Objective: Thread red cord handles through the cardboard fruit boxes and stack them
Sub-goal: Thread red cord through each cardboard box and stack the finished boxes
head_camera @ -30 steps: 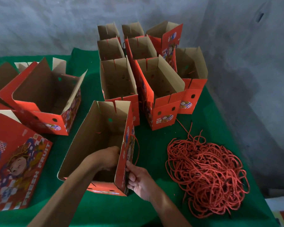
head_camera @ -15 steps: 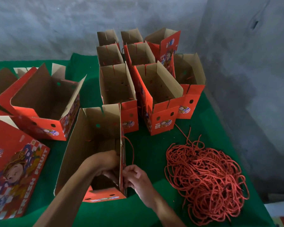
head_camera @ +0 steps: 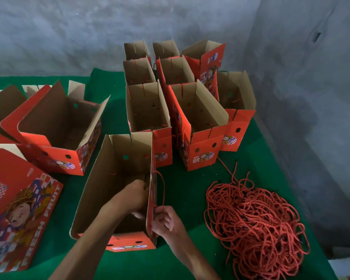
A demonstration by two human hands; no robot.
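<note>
— What are the hands doing, from the head view?

— The left hand [head_camera: 134,196] is reaching down inside the open box [head_camera: 101,178] standing nearest on the green cloth [head_camera: 190,195]. The forearm is coming in over the near rim and the knuckles are lying against the inside of the right wall. The fingers are curling downward, but the fingertips are hidden behind the wall, so I cannot tell whether they are holding anything.

— And the other one?

— The right hand [head_camera: 167,220] is sitting just outside that same wall, palm turned toward it, wrist angling back toward the person. Its fingers are bending in and pinching at the wall's outer face, right where a cord [head_camera: 162,184] is meeting the cardboard.

— Where is that cord running?

— It is looping up from the right fingers along the outside of the wall and going in again higher up, making a thin red arc beside the box.

— And the rest of the cord?

— The pile [head_camera: 255,223] is lying tangled on the cloth to the right, well apart from the hands, one strand trailing toward the upright boxes [head_camera: 198,126] standing in close rows behind. A wider box [head_camera: 55,126] is sitting open at the left, and a flat one [head_camera: 18,207] printed FRESH FRUIT is lying at the near left.
</note>
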